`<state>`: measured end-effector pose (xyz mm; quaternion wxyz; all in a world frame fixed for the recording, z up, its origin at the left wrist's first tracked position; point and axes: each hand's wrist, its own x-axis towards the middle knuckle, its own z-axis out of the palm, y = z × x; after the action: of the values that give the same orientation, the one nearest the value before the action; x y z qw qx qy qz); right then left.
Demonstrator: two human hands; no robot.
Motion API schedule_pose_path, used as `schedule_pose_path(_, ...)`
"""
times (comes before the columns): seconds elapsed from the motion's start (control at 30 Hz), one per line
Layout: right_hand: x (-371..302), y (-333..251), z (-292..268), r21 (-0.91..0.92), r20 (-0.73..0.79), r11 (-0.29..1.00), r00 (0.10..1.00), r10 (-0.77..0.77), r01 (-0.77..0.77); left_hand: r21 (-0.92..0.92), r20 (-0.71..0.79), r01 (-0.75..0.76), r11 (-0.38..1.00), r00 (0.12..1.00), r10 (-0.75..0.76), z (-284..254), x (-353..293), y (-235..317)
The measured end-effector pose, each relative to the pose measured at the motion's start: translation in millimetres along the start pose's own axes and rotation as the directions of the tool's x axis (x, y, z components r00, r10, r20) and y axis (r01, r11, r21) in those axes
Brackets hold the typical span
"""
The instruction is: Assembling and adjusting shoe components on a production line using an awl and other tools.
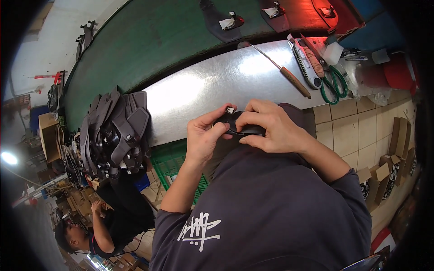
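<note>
Close to my body, at the near edge of the metal worktop (181, 101), both hands grip a small dark strap piece (233, 119). A whitish tip (230, 109) sticks up from it beside my left index finger. My left hand (201, 137) is closed, pinching the left end with the thumb on top. From the right, my right hand (274, 126) curls its fingers over the piece, thumb beneath. The fingers hide most of its shape. To the left hangs a thick pile of dark grey straps (118, 119) with black and shiny fittings.
Beyond the worktop runs a green belt (149, 40) bearing dark foot-shaped soles (221, 29), the right ones under red light. An awl (294, 81), a utility knife (304, 63) and green-handled scissors (334, 86) lie at right. A green crate (169, 158) stands below; a co-worker (104, 226) is lower left.
</note>
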<state>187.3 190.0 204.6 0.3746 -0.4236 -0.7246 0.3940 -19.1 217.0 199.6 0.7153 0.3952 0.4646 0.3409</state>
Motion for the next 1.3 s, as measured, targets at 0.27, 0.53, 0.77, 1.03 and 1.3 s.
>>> schedule_pose_path(0.27,-6,4,9,-0.095,-0.091,0.995,0.996,0.023,-0.032,0.032,-0.028,0.008,0.999,1.0,-0.007,8,3,4)
schedule_pose_path(0.53,-9,0,13,-0.224,-0.229,0.963,0.952,-0.202,0.151,-0.156,0.068,0.194,0.969,0.98,-0.185,3,3,19)
schedule_pose_path(0.77,-8,0,10,-0.254,-0.194,0.953,0.957,-0.216,0.164,-0.149,0.04,0.019,0.989,0.999,-0.013,6,3,13)
schedule_pose_path(1.03,-9,4,9,-0.218,-0.215,0.976,0.976,-0.034,-0.014,-0.015,0.095,0.176,0.984,0.98,-0.174,-3,4,7)
schedule_pose_path(1.3,-14,7,15,-0.213,-0.229,0.977,0.972,-0.055,0.005,0.135,0.128,0.153,0.979,0.977,-0.171,6,-1,6)
